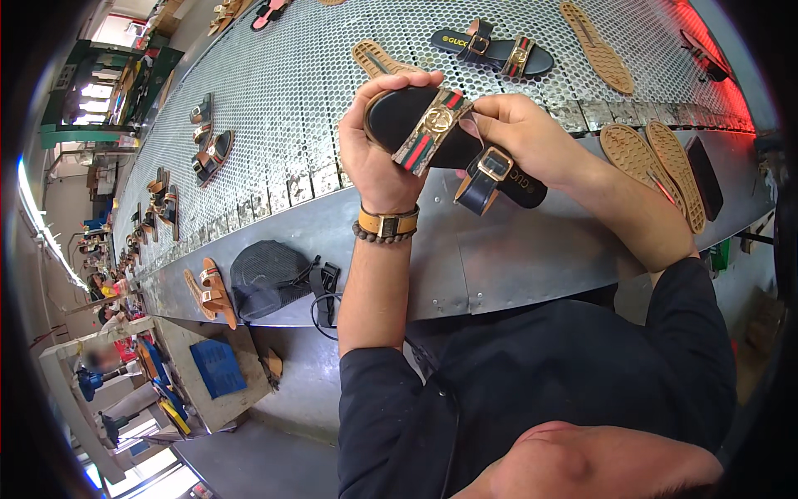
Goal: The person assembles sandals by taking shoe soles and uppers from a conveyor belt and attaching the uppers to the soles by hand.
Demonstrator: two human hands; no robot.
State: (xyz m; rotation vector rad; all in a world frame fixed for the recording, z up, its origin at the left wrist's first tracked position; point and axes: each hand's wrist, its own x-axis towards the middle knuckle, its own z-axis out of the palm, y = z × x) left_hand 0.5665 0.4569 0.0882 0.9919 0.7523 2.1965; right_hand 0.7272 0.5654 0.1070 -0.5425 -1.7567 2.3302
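Observation:
A black slide sandal (403, 115) is held up over the metal ledge of the conveyor. It has a wide strap with green and red stripes and a gold emblem, plus a black strap with a gold buckle. My left hand (376, 170) is wrapped round its toe end from beneath. The fingers of my right hand (528, 133) are closed on the sandal's middle, between the two straps; the fingertips are partly hidden. Beyond my hands a similar black sandal (492, 53) lies on the mesh belt, near a tan sole (378, 60).
Another tan sole (597, 48) lies on the perforated conveyor belt (307, 91). On the ledge (432, 258) sit a pair of tan soles (644, 166) at right, a black mesh cap (268, 279) and brown sandals (218, 291) at left. More sandals (214, 156) line the belt.

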